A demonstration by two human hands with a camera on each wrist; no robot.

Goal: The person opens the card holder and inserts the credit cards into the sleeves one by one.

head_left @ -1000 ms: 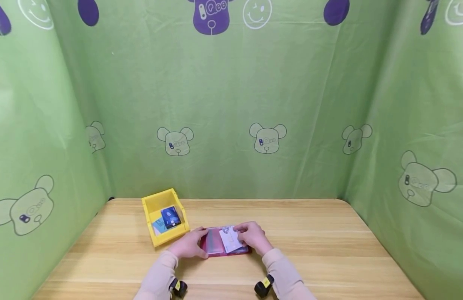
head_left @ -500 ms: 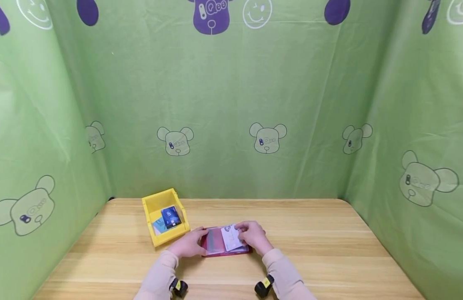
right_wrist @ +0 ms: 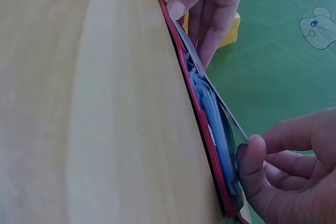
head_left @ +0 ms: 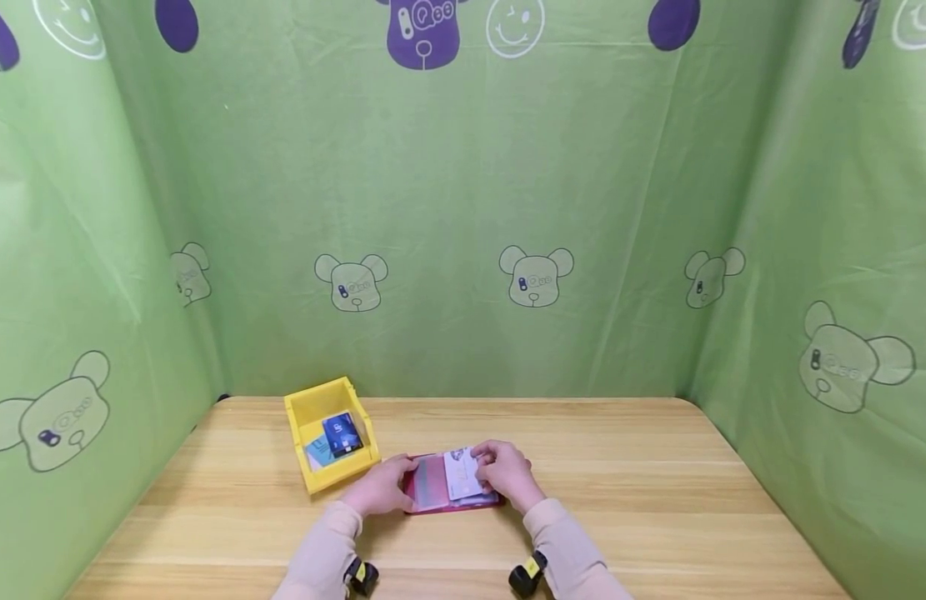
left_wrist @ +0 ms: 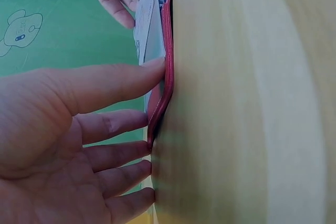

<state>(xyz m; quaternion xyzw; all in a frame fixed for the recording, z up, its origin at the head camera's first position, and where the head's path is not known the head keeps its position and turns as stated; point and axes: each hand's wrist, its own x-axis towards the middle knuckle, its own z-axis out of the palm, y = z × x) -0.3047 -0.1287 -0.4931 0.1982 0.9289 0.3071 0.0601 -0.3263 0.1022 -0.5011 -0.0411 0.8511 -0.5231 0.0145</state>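
Note:
A red card holder (head_left: 408, 492) lies opened flat on the wooden table, with clear plastic sleeves (right_wrist: 214, 129) inside. My left hand (head_left: 380, 487) rests on its left end. The thumb (left_wrist: 118, 81) presses on the near edge and the other fingers reach, nearly straight, across to the far side. My right hand (head_left: 505, 473) pinches a white card (head_left: 460, 475) between thumb and fingertips over the right-hand page. In the right wrist view the card stands edge-on, its right end lifted from the sleeves and its left part low against them.
To the left of the holder stands a yellow bin (head_left: 329, 478), close to my left hand. It contains a dark blue card (head_left: 342, 433) and a light blue card (head_left: 319, 451). A green printed curtain (head_left: 447, 350) encloses the table (head_left: 628, 467) at the back and sides.
The white card has shifted slightly right and turned straighter over the right-hand page, still pinched by my right hand. My left hand stays at the holder's left end.

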